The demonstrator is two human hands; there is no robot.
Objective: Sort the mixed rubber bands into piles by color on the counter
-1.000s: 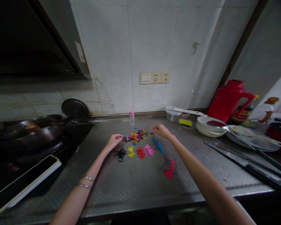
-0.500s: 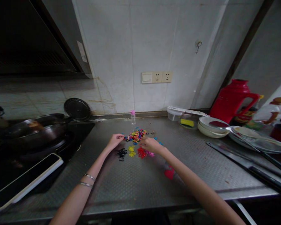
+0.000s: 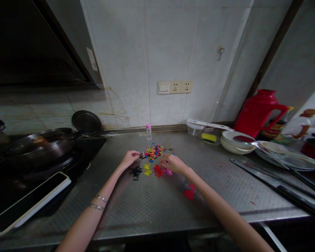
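Observation:
A mixed heap of small coloured bands, like little rubber hair ties, lies on the metal counter. In front of it sit single-colour piles: black bands, yellow bands, red bands and pink bands. My left hand is closed in a pinch at the heap's left edge. Over the red and pink piles hovers my right hand, fingers pinched together, with a pink speck by the fingertips. Whatever either pinch holds is too small to name.
Behind the heap stands a clear bottle with a pink cap. A phone lies left, by a pan on the stove. To the right are bowls, a knife and a red thermos. A red heart shape lies beside my right forearm.
My right hand has shifted slightly right and toward me, away from the heap and over the red and pink piles. My left hand stays by the heap's left edge.

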